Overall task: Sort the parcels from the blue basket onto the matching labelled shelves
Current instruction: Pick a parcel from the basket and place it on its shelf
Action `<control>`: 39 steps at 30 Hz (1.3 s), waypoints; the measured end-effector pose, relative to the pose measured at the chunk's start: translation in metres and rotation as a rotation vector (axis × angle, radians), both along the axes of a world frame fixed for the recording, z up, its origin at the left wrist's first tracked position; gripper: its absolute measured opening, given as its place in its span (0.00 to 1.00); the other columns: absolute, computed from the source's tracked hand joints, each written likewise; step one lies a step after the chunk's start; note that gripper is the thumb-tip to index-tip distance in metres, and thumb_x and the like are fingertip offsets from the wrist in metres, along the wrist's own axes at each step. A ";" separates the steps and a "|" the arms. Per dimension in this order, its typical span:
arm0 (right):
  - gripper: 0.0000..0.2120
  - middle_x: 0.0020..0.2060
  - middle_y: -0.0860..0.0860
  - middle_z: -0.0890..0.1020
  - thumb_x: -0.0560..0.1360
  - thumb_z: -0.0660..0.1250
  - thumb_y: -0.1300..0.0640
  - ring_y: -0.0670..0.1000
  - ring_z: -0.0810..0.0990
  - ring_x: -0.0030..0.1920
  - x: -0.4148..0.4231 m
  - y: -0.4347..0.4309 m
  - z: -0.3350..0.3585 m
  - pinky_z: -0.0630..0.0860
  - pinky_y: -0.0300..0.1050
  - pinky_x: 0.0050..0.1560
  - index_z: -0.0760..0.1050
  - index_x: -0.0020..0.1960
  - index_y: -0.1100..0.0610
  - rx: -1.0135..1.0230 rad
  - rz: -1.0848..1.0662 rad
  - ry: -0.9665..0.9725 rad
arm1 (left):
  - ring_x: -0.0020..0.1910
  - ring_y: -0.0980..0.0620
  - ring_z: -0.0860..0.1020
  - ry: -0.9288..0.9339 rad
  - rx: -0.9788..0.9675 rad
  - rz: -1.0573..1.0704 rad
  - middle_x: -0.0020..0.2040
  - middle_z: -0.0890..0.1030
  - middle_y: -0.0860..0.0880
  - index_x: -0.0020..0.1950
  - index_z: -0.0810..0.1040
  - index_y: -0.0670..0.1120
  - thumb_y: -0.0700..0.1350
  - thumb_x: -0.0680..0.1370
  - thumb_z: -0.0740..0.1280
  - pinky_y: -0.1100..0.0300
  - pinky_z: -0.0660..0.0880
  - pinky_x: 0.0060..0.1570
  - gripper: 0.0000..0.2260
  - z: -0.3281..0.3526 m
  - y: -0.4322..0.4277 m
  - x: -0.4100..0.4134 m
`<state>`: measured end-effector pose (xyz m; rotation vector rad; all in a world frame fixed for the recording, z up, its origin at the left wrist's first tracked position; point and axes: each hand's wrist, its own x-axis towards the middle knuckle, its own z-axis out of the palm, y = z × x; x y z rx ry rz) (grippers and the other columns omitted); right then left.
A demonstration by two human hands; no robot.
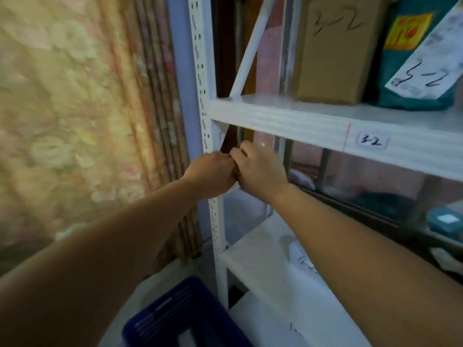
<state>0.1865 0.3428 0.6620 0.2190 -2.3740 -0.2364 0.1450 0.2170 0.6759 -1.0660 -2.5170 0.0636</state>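
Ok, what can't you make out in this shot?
All from the head view:
1. Whether the left hand and right hand hold anything: their own curled fingers hide it.
2. The blue basket: cut off by the bottom edge, contents mostly out of frame.
3. Writing on the lower shelf: blurred, unreadable.
4. The teal parcel: cut off by the right edge.

3-2 shelf (288,116): I see bare board left of the cardboard box (335,51); diagonal brace (250,46) crosses behind it. Teal parcel (398,63) fills the right, just beside the box. Bay below: left hand (213,174) and right hand (260,169) crowd the corner at the upright post (203,83); open to their right. Curtain (75,108) hangs close left of the post. Blue basket (180,319) blocks the floor at the rack's foot.
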 end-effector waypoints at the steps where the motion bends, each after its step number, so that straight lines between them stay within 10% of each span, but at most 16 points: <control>1: 0.08 0.43 0.59 0.77 0.72 0.65 0.60 0.60 0.77 0.39 -0.005 -0.010 -0.024 0.65 0.47 0.33 0.77 0.50 0.60 -0.074 0.018 -0.119 | 0.51 0.42 0.78 -0.087 -0.063 0.059 0.54 0.79 0.42 0.57 0.76 0.42 0.43 0.79 0.57 0.54 0.71 0.40 0.12 -0.018 -0.011 0.000; 9: 0.18 0.60 0.56 0.73 0.78 0.59 0.56 0.59 0.75 0.56 -0.013 -0.073 -0.191 0.73 0.49 0.49 0.66 0.67 0.53 -0.352 0.111 -1.055 | 0.53 0.46 0.76 -0.705 -0.310 0.492 0.56 0.77 0.48 0.64 0.73 0.47 0.46 0.79 0.58 0.53 0.73 0.47 0.15 -0.184 -0.087 0.006; 13: 0.06 0.50 0.53 0.75 0.76 0.61 0.55 0.55 0.75 0.51 -0.014 -0.089 -0.260 0.71 0.45 0.40 0.73 0.53 0.50 -0.439 0.055 -1.332 | 0.46 0.45 0.76 -0.845 -0.288 0.604 0.49 0.76 0.45 0.59 0.74 0.43 0.42 0.78 0.59 0.53 0.75 0.44 0.11 -0.248 -0.143 0.004; 18: 0.22 0.67 0.56 0.71 0.79 0.61 0.54 0.56 0.73 0.63 -0.034 -0.108 -0.319 0.74 0.47 0.60 0.65 0.72 0.55 -0.447 -0.059 -1.412 | 0.42 0.45 0.73 -0.975 -0.304 0.669 0.43 0.72 0.46 0.60 0.73 0.44 0.43 0.78 0.60 0.52 0.74 0.43 0.11 -0.316 -0.193 -0.018; 28: 0.22 0.66 0.59 0.70 0.79 0.61 0.52 0.59 0.71 0.63 -0.113 -0.174 -0.423 0.72 0.50 0.59 0.65 0.71 0.55 -0.475 -0.278 -1.489 | 0.55 0.41 0.74 -1.172 -0.104 0.589 0.59 0.72 0.42 0.63 0.74 0.47 0.46 0.78 0.62 0.46 0.75 0.57 0.14 -0.420 -0.269 -0.137; 34: 0.21 0.61 0.58 0.72 0.79 0.62 0.50 0.59 0.71 0.60 -0.157 -0.201 -0.486 0.73 0.51 0.58 0.66 0.70 0.55 -0.522 -0.355 -1.636 | 0.62 0.46 0.72 -1.801 0.548 0.721 0.65 0.74 0.46 0.66 0.75 0.42 0.44 0.80 0.64 0.54 0.69 0.57 0.16 -0.466 -0.293 -0.190; 39: 0.18 0.59 0.58 0.76 0.80 0.62 0.54 0.57 0.76 0.54 -0.184 -0.207 -0.558 0.76 0.51 0.52 0.68 0.68 0.56 -0.685 -0.387 -1.666 | 0.63 0.45 0.74 -1.934 0.802 0.921 0.67 0.74 0.45 0.65 0.75 0.45 0.45 0.80 0.64 0.53 0.69 0.60 0.14 -0.551 -0.293 -0.194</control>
